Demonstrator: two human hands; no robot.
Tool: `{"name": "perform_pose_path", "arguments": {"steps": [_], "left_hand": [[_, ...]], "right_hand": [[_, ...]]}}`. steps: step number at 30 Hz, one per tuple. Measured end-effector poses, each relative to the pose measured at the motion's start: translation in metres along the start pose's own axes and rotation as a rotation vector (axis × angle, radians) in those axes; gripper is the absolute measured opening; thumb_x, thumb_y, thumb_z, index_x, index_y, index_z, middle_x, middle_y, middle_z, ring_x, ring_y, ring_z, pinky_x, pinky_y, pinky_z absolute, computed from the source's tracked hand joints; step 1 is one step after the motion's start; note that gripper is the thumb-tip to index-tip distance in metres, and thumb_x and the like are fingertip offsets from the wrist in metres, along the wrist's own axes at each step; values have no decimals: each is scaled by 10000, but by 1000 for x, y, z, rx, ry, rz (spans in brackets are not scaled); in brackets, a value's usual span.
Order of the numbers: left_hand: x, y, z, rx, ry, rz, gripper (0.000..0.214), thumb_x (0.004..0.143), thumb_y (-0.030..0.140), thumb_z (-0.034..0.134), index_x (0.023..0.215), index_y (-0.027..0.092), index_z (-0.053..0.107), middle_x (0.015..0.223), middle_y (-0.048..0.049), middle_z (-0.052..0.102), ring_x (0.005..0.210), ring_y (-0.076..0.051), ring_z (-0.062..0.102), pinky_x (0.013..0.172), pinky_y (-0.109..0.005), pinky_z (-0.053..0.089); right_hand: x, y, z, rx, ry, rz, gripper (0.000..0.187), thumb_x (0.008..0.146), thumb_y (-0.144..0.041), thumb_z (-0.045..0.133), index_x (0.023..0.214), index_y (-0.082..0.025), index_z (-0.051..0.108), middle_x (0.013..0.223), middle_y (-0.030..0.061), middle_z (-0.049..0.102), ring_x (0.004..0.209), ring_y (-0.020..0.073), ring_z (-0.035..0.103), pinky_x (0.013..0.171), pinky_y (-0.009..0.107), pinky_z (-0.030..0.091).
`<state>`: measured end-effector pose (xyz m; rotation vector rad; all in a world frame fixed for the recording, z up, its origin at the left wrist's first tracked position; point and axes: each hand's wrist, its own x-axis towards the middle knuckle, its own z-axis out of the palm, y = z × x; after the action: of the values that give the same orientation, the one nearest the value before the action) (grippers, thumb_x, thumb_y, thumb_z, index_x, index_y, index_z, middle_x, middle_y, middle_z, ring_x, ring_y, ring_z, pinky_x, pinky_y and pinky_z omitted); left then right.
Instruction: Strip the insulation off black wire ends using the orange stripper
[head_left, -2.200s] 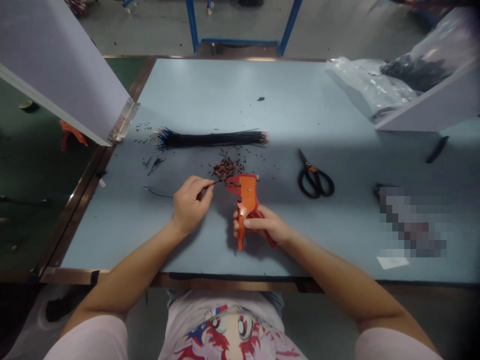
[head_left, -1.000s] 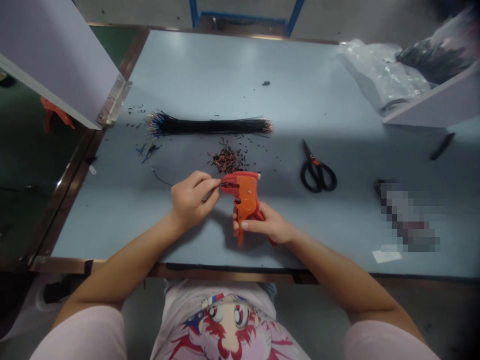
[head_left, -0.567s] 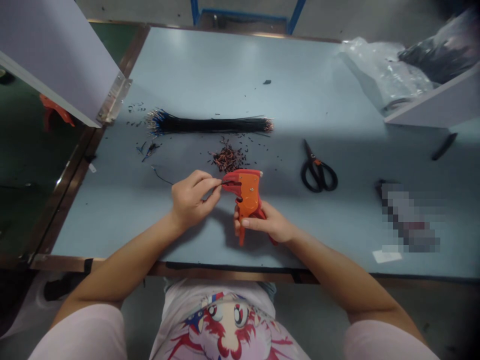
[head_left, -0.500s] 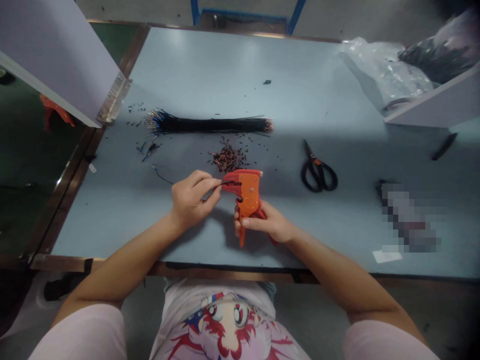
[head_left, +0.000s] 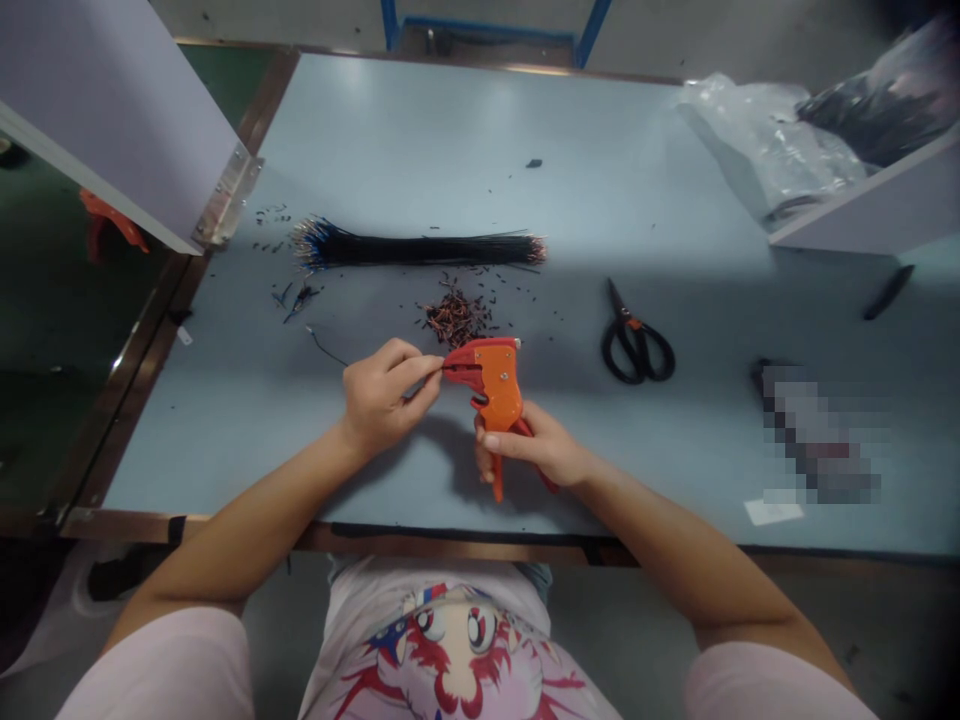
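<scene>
My left hand pinches a thin black wire, whose tail sticks out to the left past my knuckles. Its other end reaches the red jaws of an orange wire stripper. Around the stripper's handles my right hand is closed. Just behind the jaws lies a pile of stripped insulation and copper scraps. Farther back, a long bundle of black wires stretches across the table, with blue and metal ends at the left and copper ends at the right.
Black-handled scissors lie to the right of the stripper. A few blue wire pieces are on the left. Toward the right are a blurred-out object, a white paper slip, a black tool and a plastic bag.
The stripper's handles have shifted slightly to the right and down in my right hand, and its jaws look closer together. My left hand has barely moved.
</scene>
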<state>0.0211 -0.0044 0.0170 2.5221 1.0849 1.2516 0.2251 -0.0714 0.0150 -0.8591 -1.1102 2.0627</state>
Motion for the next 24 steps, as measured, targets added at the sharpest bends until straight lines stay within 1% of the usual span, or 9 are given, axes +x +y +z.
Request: {"name": "perform_pose_path", "arguments": {"steps": [4,8,11,14,20,22,24], "left_hand": [[1,0,1,3,-1,-9,84,785,185,595,838,184,660,705,-3,591,604,-80,535,527,-187,394],[3,2,2,-17,14,24,65,779,153,592,803,162,651,658,2,568,573,-77,502,531,-194,380],[4,3,1,-45,23,46,68,777,129,590,804,152,648,604,17,538,529,-70,456,521,-197,359],[4,4,0,-56,28,55,74,775,113,592,810,148,647,575,27,509,507,-66,419,506,-199,331],[0,2,6,-51,7,24,66,785,134,585,797,162,644,564,38,480,517,-68,406,521,-207,320],[0,-1,7,-38,-8,6,70,788,145,580,784,168,645,564,39,480,515,-68,406,520,-210,317],[2,-4,6,-31,-14,-1,74,782,144,579,780,169,649,566,38,489,515,-67,410,518,-210,315]], "right_hand": [[1,3,0,27,-22,19,242,833,-355,611,777,-145,505,584,17,591,499,142,581,450,271,510],[2,6,0,64,10,32,284,832,-373,609,714,-144,488,549,0,561,477,122,562,481,268,514],[1,7,0,62,26,48,321,821,-396,616,676,-146,475,530,-4,553,453,120,558,458,261,503],[0,6,1,68,41,58,318,811,-394,627,678,-147,478,520,-7,551,438,120,557,431,248,484],[3,9,3,169,86,51,365,804,-390,630,600,-166,425,420,-66,431,318,68,408,351,223,430],[4,9,1,174,79,61,352,806,-381,629,610,-165,433,432,-56,449,331,78,430,358,230,439],[4,5,-2,187,100,54,333,808,-368,629,621,-160,447,451,-44,468,349,89,456,376,247,461]]}}
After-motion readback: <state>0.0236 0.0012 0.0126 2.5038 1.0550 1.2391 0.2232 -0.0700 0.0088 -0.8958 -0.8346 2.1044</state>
